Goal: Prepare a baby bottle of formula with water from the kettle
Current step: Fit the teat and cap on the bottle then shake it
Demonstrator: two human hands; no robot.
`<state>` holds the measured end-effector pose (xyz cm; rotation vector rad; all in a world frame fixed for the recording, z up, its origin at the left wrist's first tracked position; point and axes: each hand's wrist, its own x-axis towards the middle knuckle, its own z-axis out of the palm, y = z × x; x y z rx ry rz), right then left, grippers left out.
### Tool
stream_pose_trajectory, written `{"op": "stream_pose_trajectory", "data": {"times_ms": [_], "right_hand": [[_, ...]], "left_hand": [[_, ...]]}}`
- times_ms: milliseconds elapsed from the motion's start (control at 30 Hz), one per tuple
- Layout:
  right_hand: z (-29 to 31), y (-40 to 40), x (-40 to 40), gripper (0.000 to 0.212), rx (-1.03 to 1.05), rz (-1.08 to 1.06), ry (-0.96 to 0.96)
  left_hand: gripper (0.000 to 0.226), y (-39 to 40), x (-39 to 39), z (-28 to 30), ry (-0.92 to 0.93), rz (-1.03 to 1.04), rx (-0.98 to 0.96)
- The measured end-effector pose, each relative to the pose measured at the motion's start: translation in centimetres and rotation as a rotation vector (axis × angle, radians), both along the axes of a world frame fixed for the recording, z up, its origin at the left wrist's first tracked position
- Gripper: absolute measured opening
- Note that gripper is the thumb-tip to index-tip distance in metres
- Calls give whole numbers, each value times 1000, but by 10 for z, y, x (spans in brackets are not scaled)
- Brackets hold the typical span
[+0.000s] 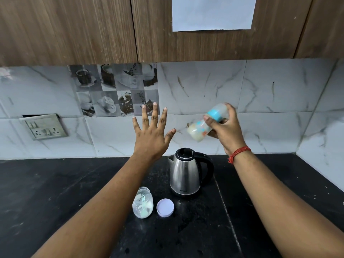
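My right hand [226, 131] grips a baby bottle [200, 130] with a blue collar and clear cap, tilted sideways and blurred, high above the counter. Milky liquid fills its lower end. My left hand [151, 135] is raised beside it, fingers spread wide, holding nothing. A steel kettle [185, 174] with a black handle stands on the black counter below, its lid shut. In front of it sits an open clear jar [143, 202] holding white powder and a small green scoop. The jar's white lid [165, 207] lies flat to its right.
The black stone counter [55, 192] runs to a marble-tiled wall. A switch and socket plate [43, 126] is mounted at the left. Wooden cabinets [74, 28] hang overhead, with a white sheet [214, 13] on one door. A side wall closes the right corner.
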<state>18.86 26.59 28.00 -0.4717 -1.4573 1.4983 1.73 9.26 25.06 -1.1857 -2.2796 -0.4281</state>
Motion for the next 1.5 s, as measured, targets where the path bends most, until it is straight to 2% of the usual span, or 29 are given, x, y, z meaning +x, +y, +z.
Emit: {"op": "stream_pose_trajectory", "data": {"times_ms": [100, 200, 300, 400, 533, 633, 733, 867, 967, 1067, 1167, 1267, 1367, 1500], "right_hand": [[-2, 6, 2, 66, -83, -96, 140], [-3, 1, -1, 68, -10, 56, -29], [-6, 5, -2, 70, -89, -95, 107], [-2, 0, -4, 67, -19, 48, -30], [-4, 5, -7, 63, -71, -93, 102], [-1, 3, -9, 67, 17, 29, -50], [-3, 7, -10, 70, -57, -111, 107], [-2, 5, -12, 69, 22, 24, -31], [-3, 10, -11, 63, -47, -97, 104], [-4, 8, -12, 65, 14, 25, -24], [-9, 14, -12, 67, -51, -67, 85], [-8, 12, -13, 67, 23, 69, -55], [-10, 16, -14, 63, -36, -35, 58], [-7, 15, -16, 67, 2, 54, -26]], "left_hand": [[76, 1, -2, 1, -13, 8, 14], [77, 1, -3, 1, 0, 6, 14], [76, 3, -4, 0, -4, 13, 16], [76, 5, -6, -1, 18, 5, 20], [76, 6, -9, 0, 16, 13, 31], [76, 6, -11, -1, 32, 11, 21], [76, 6, -14, -2, 22, 21, 27], [75, 6, -16, -3, 33, 11, 18], [76, 7, -19, -3, 21, 17, 28], [76, 6, -20, -3, 28, 15, 25], [76, 7, -23, -2, 14, 21, 28], [76, 7, -23, -2, 30, 20, 26], [76, 10, -23, -3, 18, 24, 21], [76, 12, -22, -3, 30, 20, 13]]}}
